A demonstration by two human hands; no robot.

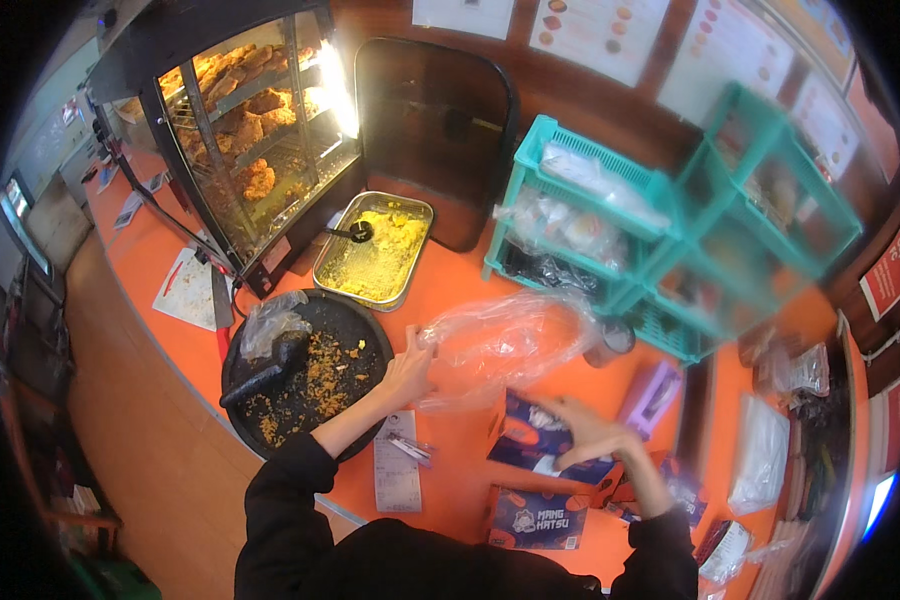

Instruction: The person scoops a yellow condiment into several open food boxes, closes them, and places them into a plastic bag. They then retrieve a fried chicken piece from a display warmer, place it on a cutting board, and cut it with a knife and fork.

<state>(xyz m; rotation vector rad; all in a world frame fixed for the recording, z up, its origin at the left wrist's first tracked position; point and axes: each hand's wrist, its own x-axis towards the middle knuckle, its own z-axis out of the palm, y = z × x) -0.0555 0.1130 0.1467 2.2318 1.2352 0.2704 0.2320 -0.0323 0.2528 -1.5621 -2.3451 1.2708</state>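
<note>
My left hand [411, 369] pinches the edge of a clear plastic bag [506, 345], which spreads open to the right above the orange counter. My right hand [592, 431] spans the top of a dark blue and red printed cardboard food box [521, 439], thumb and fingers on it. Nearer my body lies a second printed box [540, 517] bearing writing and a drawn figure. A paper receipt [397, 472] lies beneath my left forearm, and a stapler [411, 448] rests on it.
Left of my left hand, a round black stone mortar [360, 330] holds crumbs, a pestle [270, 371] and crumpled plastic. Behind are a metal tray [375, 225] of yellow food and a lit display warmer [247, 127] with fried pieces. Green racks [592, 187] and a purple box [651, 397] stand right.
</note>
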